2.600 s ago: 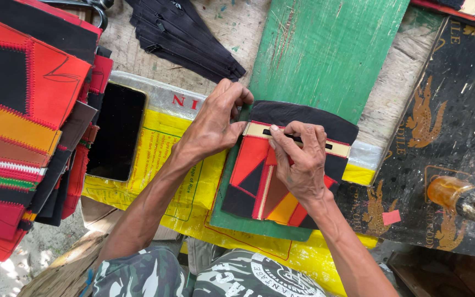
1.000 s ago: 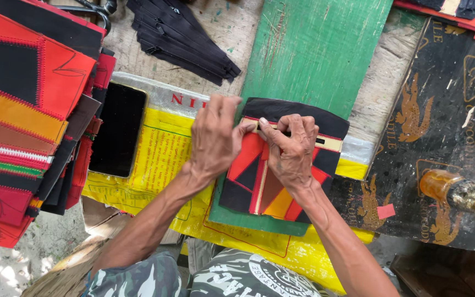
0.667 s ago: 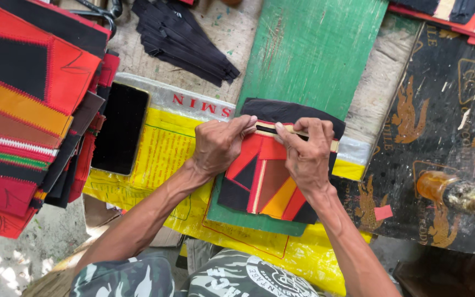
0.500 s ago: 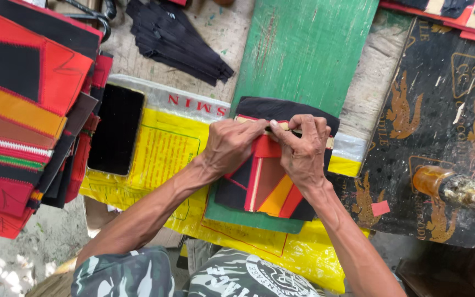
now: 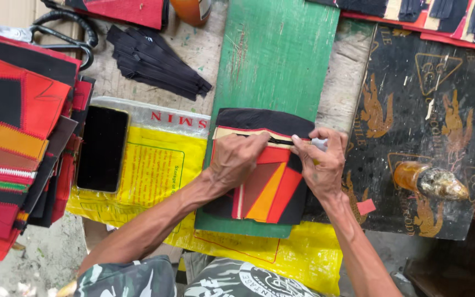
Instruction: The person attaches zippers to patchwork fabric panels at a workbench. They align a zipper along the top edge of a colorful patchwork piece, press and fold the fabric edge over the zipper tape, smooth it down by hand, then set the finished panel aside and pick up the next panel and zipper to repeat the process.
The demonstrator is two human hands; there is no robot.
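Item: black fabric pouch with red, orange and maroon patchwork panels (image 5: pixel 268 187), flat on the upright green painted wooden board (image 5: pixel 276 55); its left part is hidden under my wrist, its top edge partly under my fingers. A cream strip and a dark zip line run across just below its black top band.

My left hand (image 5: pixel 236 159): fingers curled down, pressing on the pouch's upper left at the zip line; whether anything is pinched beneath, I cannot tell.

My right hand (image 5: pixel 319 164): fingers closed at the zip's right end, gripping the pouch edge together with a small pale object, mostly covered and hard to make out.

Beneath the board: yellow woven plastic sack with red printing (image 5: pixel 149 165), crinkled, lower edge cut off by my camouflage-patterned clothing.

Left of it: black flat rectangular phone (image 5: pixel 103 148), screen dark, lying on the sack.

Far left: stack of patchwork fabric panels in red, black and orange (image 5: pixel 12 137), stitched seams showing, cut off by the frame.

Upper left: bundle of black zip strips (image 5: pixel 158 63); black-handled scissors (image 5: pixel 64 33), blades hidden.

Right: black printed sheet with gold animal figures (image 5: pixel 430 110), scuffed; on it an amber glue-crusted bottle lying on its side (image 5: pixel 430 181).

Surface: worn, grey-stained.
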